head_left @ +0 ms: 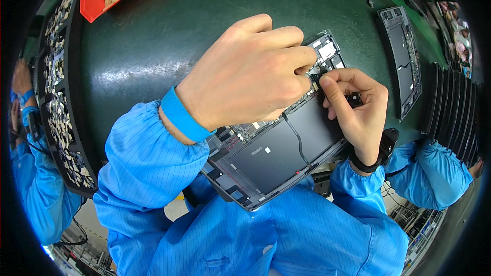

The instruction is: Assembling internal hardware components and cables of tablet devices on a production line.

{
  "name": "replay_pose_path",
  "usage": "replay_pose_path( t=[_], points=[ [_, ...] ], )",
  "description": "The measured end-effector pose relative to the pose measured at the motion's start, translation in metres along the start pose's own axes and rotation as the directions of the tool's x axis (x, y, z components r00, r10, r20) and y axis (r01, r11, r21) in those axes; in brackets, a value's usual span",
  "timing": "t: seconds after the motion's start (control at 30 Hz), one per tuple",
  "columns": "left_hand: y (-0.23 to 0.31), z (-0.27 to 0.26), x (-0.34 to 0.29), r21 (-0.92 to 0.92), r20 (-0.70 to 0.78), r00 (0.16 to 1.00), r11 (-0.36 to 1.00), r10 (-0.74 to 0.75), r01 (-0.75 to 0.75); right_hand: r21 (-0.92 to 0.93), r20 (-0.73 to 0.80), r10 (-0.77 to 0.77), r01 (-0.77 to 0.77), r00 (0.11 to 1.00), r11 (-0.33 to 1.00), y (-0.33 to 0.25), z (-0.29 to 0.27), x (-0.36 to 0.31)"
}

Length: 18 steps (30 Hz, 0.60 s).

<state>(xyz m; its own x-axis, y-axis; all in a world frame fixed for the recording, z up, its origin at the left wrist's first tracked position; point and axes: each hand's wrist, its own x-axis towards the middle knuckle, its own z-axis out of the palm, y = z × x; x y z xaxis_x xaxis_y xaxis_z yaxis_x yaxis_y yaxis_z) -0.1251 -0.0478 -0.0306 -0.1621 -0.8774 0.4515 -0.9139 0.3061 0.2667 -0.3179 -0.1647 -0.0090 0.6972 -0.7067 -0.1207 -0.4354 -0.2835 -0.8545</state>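
Observation:
An uncovered laptop or tablet body [265,174] lies slanted before me, its near edge over my lap. A large black battery [271,155] fills the near side, with a thin black cable [295,135] running across it. My left hand [250,71], wearing a blue wristband, is over the circuit board with its fingers curled; what the fingertips grip is hidden. Beside them my right hand [358,105] is closed, thumb and index finger pinching at a small black part at the board's edge. A small black piece with a white dot [354,99] shows against the right fingers.
A red bin [91,0] of beige pieces stands at the far left. Along the left side runs a black tray [76,107] packed with small parts. Another uncovered body [401,56] and black stacked racks [452,112] are on the right. Blue-sleeved people sit on both sides.

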Motion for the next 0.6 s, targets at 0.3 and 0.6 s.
replay_pose_path(
  t=[0.3,0.6],
  points=[
    [-0.0004,-0.0001,0.0003,0.021,0.011,1.0,1.0,0.005,-0.005,-0.032,0.027,0.006,-0.005,1.0,0.999,-0.0031,-0.0001,0.0015],
    [0.0006,0.0029,-0.0005,0.045,-0.002,1.0,0.999,0.011,-0.011,-0.032,0.056,-0.004,0.006,0.998,0.999,-0.0019,-0.0017,0.0035]
  ],
)
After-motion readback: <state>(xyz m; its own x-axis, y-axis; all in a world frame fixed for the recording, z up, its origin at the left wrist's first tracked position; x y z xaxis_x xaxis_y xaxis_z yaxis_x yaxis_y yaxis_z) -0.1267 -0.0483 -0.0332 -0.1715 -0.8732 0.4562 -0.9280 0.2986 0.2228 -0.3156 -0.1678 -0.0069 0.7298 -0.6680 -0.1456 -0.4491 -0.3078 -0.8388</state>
